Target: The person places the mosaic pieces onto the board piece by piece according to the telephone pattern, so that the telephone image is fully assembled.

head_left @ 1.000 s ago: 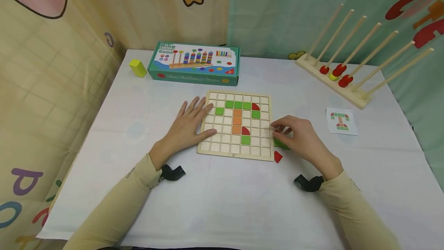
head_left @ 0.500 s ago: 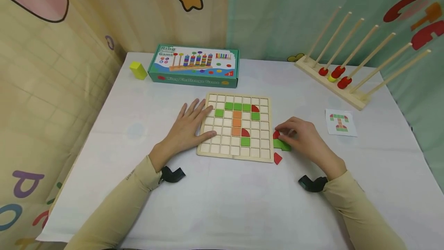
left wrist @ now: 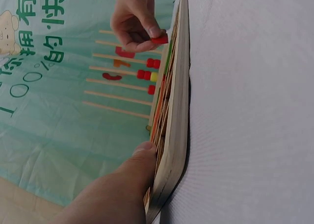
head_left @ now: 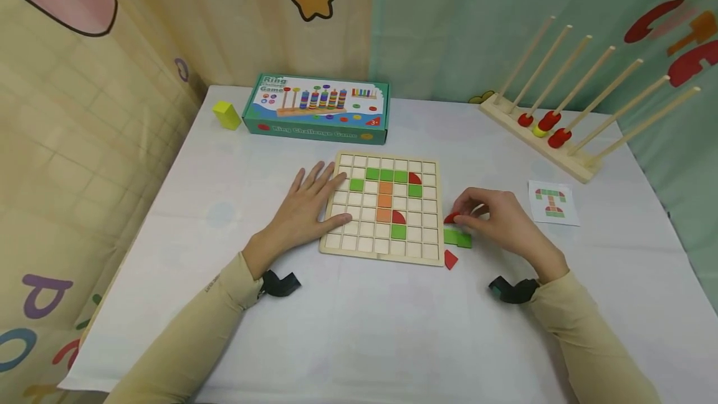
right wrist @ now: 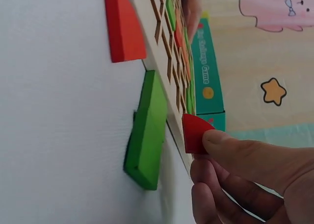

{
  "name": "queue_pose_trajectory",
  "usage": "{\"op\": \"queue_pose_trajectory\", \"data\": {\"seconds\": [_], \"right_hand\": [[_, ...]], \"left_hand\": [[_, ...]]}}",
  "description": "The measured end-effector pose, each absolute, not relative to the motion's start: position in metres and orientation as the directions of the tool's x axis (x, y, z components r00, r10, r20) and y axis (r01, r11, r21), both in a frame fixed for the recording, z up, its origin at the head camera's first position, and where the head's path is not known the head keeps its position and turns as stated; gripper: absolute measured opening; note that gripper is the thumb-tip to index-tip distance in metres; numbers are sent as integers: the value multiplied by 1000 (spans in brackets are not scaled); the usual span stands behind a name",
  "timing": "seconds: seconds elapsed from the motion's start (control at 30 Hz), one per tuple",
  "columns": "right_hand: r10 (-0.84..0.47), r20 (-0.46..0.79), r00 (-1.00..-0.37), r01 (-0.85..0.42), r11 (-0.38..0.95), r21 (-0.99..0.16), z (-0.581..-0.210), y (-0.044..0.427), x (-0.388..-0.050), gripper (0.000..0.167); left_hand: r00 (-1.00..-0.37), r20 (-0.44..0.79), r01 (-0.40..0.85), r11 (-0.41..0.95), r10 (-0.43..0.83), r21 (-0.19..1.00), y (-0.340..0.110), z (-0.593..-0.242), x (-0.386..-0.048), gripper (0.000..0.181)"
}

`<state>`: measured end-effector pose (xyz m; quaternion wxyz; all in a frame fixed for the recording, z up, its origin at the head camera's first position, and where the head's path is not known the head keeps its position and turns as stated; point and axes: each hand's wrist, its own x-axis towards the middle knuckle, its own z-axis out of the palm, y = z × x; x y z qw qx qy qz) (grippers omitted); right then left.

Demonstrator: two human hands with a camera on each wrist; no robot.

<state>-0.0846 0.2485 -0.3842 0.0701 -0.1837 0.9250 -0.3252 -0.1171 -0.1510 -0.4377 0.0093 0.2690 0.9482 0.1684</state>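
A square wooden grid board (head_left: 381, 257) lies in the middle of the table, with green, orange and red tiles in some of its cells. My left hand (head_left: 303, 207) rests at its left edge, fingers spread and thumb on the grid. To the right of the board, my right hand (head_left: 499, 220) pinches a red quarter-circle tile (right wrist: 193, 134) between thumb and fingers, raised off the table in the right wrist view. Beneath it, green tiles (head_left: 457, 237) lie against the board's right edge. Another red quarter-circle tile (head_left: 450, 259) lies nearer the front corner.
A printed pattern card (head_left: 554, 203) lies at the right. Behind it stands a wooden peg rack (head_left: 538, 136) with a few red and yellow beads. A green game box (head_left: 316, 108) and a yellow block (head_left: 227, 115) are at the back.
My right hand has drawn slightly right, away from the board's edge, uncovering the green tiles. The red tile in its fingers has turned and shows more clearly. My left hand stays in place.
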Motion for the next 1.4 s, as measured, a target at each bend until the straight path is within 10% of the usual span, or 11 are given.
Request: {"op": "queue_pose_trajectory", "data": {"seconds": [0.77,1.4], "right_hand": [[-507,40,-861,-392,612,-687,-382,117,-124,4],[-620,90,-780,-539,591,-600,-396,116,-114,12]], "left_hand": [[-850,79,516,794,520,321,-153,-438,-119,91],[-847,72,519,791,526,323,-152,-438,-118,91]]}}
